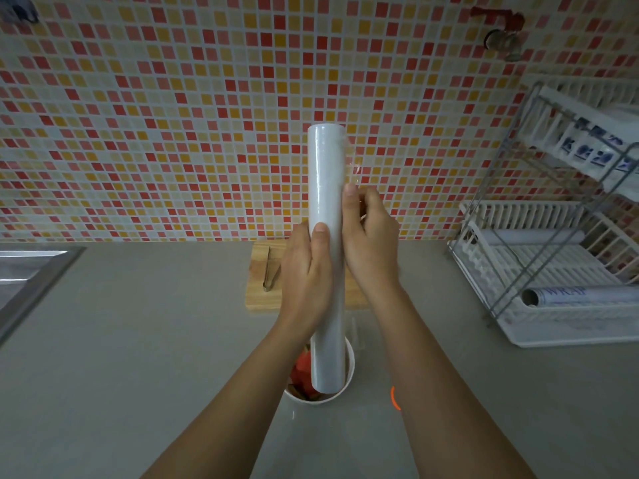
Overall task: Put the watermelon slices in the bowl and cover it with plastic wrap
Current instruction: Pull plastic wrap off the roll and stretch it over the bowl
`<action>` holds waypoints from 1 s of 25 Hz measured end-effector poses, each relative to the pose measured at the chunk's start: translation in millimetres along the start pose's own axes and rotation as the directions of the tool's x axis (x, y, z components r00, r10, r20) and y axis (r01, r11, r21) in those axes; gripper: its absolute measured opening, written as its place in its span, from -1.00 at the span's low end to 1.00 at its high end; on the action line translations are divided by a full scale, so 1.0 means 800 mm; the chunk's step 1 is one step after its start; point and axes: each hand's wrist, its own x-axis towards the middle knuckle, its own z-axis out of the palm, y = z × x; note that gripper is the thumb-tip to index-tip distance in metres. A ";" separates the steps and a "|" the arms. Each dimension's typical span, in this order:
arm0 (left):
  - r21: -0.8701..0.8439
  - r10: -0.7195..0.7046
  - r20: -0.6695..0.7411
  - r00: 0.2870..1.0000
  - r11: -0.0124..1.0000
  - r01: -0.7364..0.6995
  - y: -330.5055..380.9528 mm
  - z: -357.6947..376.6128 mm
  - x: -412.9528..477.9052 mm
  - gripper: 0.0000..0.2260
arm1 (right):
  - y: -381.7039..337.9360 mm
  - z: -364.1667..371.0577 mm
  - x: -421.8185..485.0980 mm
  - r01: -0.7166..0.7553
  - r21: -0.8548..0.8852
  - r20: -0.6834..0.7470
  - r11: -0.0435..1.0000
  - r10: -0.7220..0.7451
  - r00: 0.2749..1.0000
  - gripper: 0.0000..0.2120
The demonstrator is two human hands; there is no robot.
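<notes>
From the head camera, a plastic wrap roll (326, 216) is held upright above a white bowl (351, 368). It is gripped around its middle by the left hand (304, 271), and its loose film edge is pinched by the right hand (370, 243). Watermelon slices (300, 369) lie in the bowl, which stands on the countertop (155, 340) nearer than the wooden cutting board (257, 299). The board lies at the counter's back edge and carries tongs (269, 271).

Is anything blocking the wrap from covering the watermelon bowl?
Nothing visible does. The white plastic wrap roll, gripped by the left hand, its film pinched by the right hand, is held over the white round bowl of red watermelon slices.
</notes>
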 end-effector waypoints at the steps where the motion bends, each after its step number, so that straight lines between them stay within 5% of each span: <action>1: -0.001 0.001 0.001 1.000 1.000 -0.001 0.000 -0.001 -0.002 -0.75 | 0.000 0.001 0.001 0.029 -0.016 -0.031 0.999 -0.029 0.999 -0.71; 5: -0.002 0.038 0.002 0.999 0.999 -0.038 -0.001 -0.003 -0.011 -0.75 | 0.001 0.002 -0.001 0.001 -0.004 -0.112 1.000 -0.001 0.994 -0.72; 9: -0.013 0.035 -0.003 0.999 0.999 -0.035 -0.002 -0.004 -0.016 -0.72 | -0.015 -0.006 0.012 -0.102 0.176 -0.024 0.979 0.108 0.994 -0.79; 18: -0.032 0.001 0.014 1.000 0.999 0.000 -0.001 -0.003 -0.022 -0.73 | -0.030 -0.024 0.046 0.112 0.225 0.002 0.968 -0.116 0.993 -0.83; 25: -0.026 -0.011 0.004 1.000 1.000 0.011 -0.002 -0.003 -0.021 -0.69 | -0.028 -0.027 0.054 0.248 0.005 -0.054 0.969 -0.247 0.968 -0.86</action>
